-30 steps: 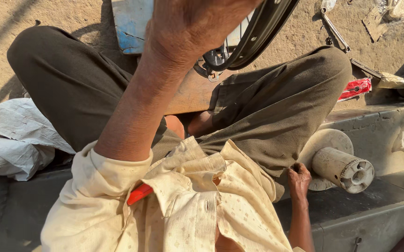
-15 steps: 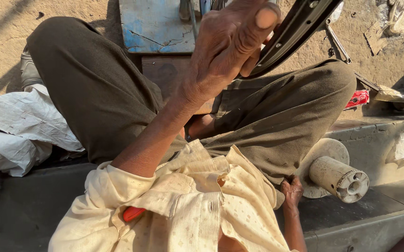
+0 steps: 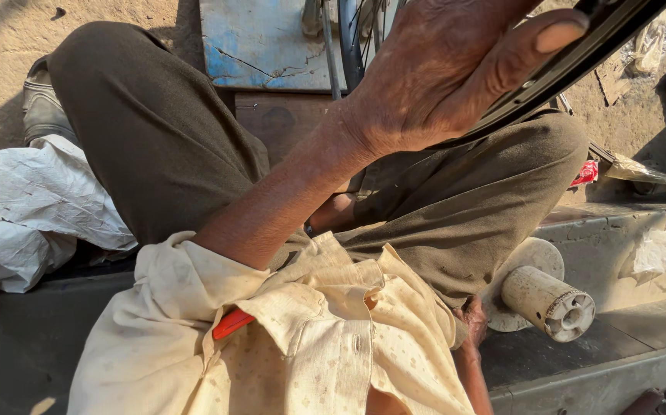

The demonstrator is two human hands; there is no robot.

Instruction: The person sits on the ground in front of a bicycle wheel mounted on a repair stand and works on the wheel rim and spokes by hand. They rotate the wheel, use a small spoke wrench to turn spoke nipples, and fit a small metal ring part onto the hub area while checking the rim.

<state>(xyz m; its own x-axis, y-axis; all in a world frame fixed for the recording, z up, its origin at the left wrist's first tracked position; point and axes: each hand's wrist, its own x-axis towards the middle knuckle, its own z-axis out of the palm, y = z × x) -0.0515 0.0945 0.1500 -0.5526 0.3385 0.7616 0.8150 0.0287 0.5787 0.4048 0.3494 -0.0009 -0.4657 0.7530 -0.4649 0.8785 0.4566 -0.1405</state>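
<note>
Left hand closes in on the wheel rim.

Head view: the left hand point(image 3: 441, 77) lies against the black rim point(image 3: 579, 54), fingers together, thumb along the edge; it now fills more of the frame than a second ago. The right hand point(image 3: 473, 323) rests low beside the spool point(image 3: 548, 303), fingers hidden, where it was before.
</note>
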